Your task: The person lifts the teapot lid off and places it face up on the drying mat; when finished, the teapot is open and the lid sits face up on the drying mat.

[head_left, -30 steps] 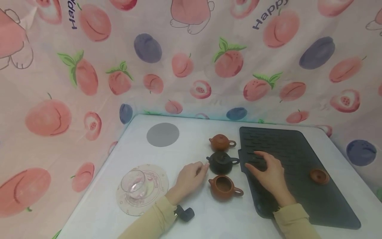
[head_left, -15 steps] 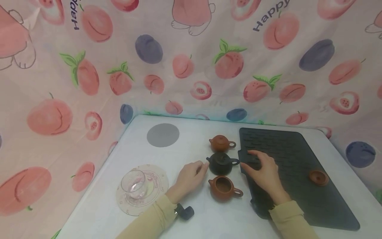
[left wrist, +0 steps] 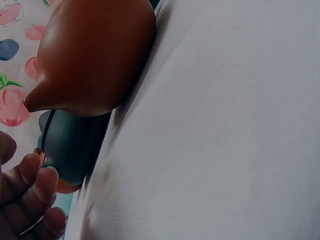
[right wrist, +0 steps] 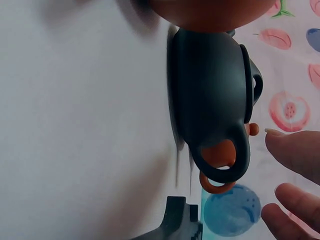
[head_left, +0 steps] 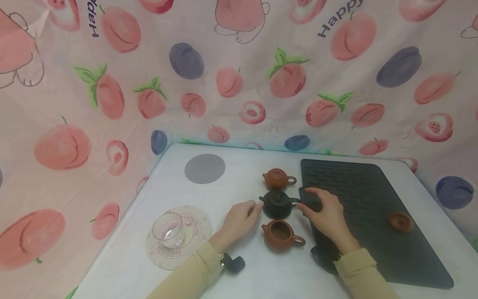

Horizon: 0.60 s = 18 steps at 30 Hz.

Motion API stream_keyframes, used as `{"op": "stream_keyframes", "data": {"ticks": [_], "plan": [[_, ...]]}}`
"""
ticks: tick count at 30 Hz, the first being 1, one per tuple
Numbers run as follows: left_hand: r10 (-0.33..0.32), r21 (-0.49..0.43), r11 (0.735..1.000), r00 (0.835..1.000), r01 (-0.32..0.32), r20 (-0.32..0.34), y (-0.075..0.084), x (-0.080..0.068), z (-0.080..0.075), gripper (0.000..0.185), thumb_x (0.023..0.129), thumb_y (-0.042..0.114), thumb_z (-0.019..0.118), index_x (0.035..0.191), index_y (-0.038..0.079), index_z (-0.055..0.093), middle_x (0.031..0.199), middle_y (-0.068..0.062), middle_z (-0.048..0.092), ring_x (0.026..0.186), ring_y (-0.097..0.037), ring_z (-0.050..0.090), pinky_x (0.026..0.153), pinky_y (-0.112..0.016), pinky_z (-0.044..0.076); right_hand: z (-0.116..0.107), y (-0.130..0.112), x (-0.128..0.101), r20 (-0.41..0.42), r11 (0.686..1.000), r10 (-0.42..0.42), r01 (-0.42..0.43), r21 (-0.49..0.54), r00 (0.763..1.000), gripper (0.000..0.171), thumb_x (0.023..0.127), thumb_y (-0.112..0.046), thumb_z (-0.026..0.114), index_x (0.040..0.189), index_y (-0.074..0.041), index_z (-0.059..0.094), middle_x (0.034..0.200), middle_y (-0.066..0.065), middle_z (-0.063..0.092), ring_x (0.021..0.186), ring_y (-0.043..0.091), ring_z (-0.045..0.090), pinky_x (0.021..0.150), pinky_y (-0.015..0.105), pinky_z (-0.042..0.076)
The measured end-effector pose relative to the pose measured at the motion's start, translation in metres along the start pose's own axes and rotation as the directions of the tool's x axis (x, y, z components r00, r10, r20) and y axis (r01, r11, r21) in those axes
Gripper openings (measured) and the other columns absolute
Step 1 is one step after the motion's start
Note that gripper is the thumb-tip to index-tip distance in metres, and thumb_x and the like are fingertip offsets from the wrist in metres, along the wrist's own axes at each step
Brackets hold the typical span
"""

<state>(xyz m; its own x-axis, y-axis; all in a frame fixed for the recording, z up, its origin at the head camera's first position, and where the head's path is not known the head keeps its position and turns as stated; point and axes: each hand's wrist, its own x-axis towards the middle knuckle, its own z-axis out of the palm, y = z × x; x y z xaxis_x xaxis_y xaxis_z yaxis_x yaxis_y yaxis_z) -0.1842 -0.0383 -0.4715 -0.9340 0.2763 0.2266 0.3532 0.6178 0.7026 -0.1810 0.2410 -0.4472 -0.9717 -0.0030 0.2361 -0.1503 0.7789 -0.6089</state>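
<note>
**Three teapots, one loose lid on a white table**

Three small teapots stand in a column: a lidded brown teapot at 12 o'clock, one dark teapot at centre, one open brown teapot at 6 o'clock. One loose lid lies on one dark mat at 3 o'clock. At 9 o'clock: one glass cup, one patterned coaster, one grey disc. Two hands, left hand and right hand.

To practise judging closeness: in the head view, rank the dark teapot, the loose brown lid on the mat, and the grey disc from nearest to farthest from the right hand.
From the right hand:
1. Dark teapot, just to its left, handle by the fingertips.
2. Loose brown lid, to its right on the dark mat.
3. Grey disc, far left, towards the table's back.
</note>
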Motion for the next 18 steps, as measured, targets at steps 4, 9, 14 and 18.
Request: {"op": "stream_keyframes", "data": {"ticks": [4, 9, 14, 18], "plan": [[-0.002, 0.009, 1.0, 1.0, 0.002, 0.0, 0.0, 0.0, 0.0, 0.042, 0.108, 0.044, 0.047, 0.072, 0.022, 0.051, 0.061, 0.007, 0.043, 0.059, -0.01, 0.045, 0.055, -0.027, 0.035, 0.001, -0.002, 0.001, 0.017, 1.0, -0.009, 0.009, 0.002, 1.0, 0.058, 0.089, -0.031, 0.082, 0.137, -0.01, 0.058, 0.143, 0.021, 0.054, 0.135, 0.046, 0.038, 0.106, 0.073, 0.018], [0.007, 0.016, 1.0, 1.0, -0.007, -0.008, 0.001, 0.001, -0.003, 0.041, 0.108, 0.042, 0.048, 0.072, 0.022, 0.05, 0.061, 0.006, 0.042, 0.06, -0.012, 0.046, 0.055, -0.027, 0.035, 0.001, -0.007, 0.002, 0.046, 1.0, -0.011, 0.01, 0.007, 0.999, 0.058, 0.09, -0.034, 0.081, 0.138, -0.011, 0.058, 0.144, 0.02, 0.053, 0.136, 0.045, 0.037, 0.105, 0.073, 0.024], [0.02, 0.021, 1.0, 1.0, -0.019, -0.015, -0.001, 0.004, -0.006, 0.042, 0.108, 0.044, 0.047, 0.073, 0.021, 0.051, 0.062, 0.007, 0.043, 0.061, -0.012, 0.046, 0.056, -0.028, 0.036, 0.003, -0.011, 0.002, 0.066, 1.0, -0.008, 0.008, 0.007, 0.998, 0.059, 0.091, -0.038, 0.08, 0.139, -0.011, 0.058, 0.146, 0.019, 0.053, 0.138, 0.045, 0.037, 0.105, 0.072, 0.027], [0.022, 0.026, 0.999, 1.0, -0.022, -0.014, -0.002, 0.005, -0.006, 0.043, 0.108, 0.045, 0.046, 0.073, 0.021, 0.051, 0.062, 0.007, 0.042, 0.06, -0.011, 0.046, 0.055, -0.027, 0.036, 0.005, -0.014, 0.002, 0.068, 1.0, -0.017, 0.016, 0.013, 0.998, 0.057, 0.091, -0.038, 0.08, 0.136, -0.01, 0.06, 0.144, 0.019, 0.054, 0.137, 0.044, 0.038, 0.105, 0.071, 0.029]]}}
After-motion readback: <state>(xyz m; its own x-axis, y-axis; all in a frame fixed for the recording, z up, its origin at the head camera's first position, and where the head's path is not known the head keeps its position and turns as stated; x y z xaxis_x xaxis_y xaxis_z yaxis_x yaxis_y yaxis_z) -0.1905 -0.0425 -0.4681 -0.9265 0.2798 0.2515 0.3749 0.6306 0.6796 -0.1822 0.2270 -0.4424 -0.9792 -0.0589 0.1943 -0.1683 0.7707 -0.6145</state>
